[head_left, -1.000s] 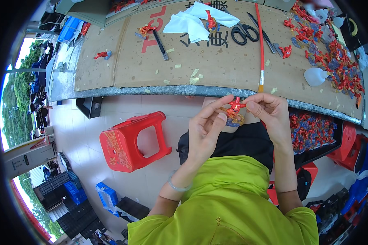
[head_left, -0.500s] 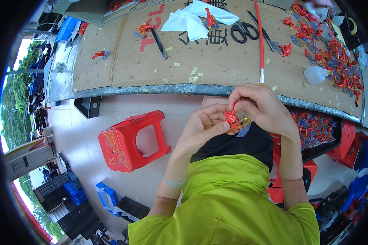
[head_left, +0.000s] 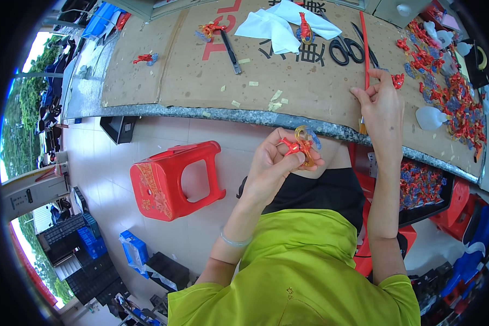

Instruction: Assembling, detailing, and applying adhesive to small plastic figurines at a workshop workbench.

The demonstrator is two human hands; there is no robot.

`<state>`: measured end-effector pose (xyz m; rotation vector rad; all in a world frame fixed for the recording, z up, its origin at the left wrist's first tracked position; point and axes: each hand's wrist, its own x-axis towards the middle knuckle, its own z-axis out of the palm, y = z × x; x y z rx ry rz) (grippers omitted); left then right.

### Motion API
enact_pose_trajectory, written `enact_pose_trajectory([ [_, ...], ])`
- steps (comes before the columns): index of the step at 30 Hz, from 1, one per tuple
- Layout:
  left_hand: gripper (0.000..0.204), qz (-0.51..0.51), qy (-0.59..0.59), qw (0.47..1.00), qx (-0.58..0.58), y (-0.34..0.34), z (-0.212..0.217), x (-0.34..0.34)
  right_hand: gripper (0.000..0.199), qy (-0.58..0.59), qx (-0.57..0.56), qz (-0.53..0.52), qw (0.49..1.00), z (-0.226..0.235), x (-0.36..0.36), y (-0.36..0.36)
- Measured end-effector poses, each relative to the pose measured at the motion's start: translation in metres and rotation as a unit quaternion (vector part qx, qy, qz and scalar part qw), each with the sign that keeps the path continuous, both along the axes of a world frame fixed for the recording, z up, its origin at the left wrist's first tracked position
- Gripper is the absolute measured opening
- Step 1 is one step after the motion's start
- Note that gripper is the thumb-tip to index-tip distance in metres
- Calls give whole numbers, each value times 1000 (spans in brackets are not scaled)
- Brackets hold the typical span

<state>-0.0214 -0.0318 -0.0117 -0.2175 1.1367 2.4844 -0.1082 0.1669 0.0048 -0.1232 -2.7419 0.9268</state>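
Note:
Over my lap, my left hand (head_left: 280, 160) is closed on a small red figurine (head_left: 294, 148) with translucent yellow and blue parts, pinched between thumb and fingers. My right hand (head_left: 383, 106) is over the near edge of the table, thumb and index finger apart on either side of the red handle of a brush (head_left: 366, 49). Whether the fingers touch the handle is hard to tell. The brush lies on the cardboard, its bristles toward me. Right of that hand sits another red figurine (head_left: 397, 81).
Black scissors (head_left: 346, 50), a black-handled knife (head_left: 231, 51) and a white cloth (head_left: 269, 30) lie on the cardboard (head_left: 195, 81). A heap of figurines (head_left: 456, 103) and a white squeeze bottle (head_left: 430, 118) are at right. Below are a figurine tray (head_left: 421, 185) and a red stool (head_left: 174, 179).
My right hand has left the figurine and moved up to the brush. My left hand still holds the figurine, now turned with its clear part upward. The view has shifted slightly.

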Motion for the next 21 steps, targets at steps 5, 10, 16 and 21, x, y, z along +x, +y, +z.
enact_pose_trajectory([
  [5, 24, 52, 86, 989, -105, 6, 0, 1, 32, -41, 16, -57, 997, 2, -3, 7],
  [10, 26, 69, 101, 989, -86, 7, -5, 3, 26, -63, -12, -35, 997, 0, -6, 18],
  [16, 25, 78, 106, 986, -103, 12, -3, 3, 14, -17, -285, 34, 958, 47, 29, 17],
  [21, 31, 87, 75, 974, -197, 15, 8, 5, 11, 96, -499, 113, 854, 36, 74, -14],
])
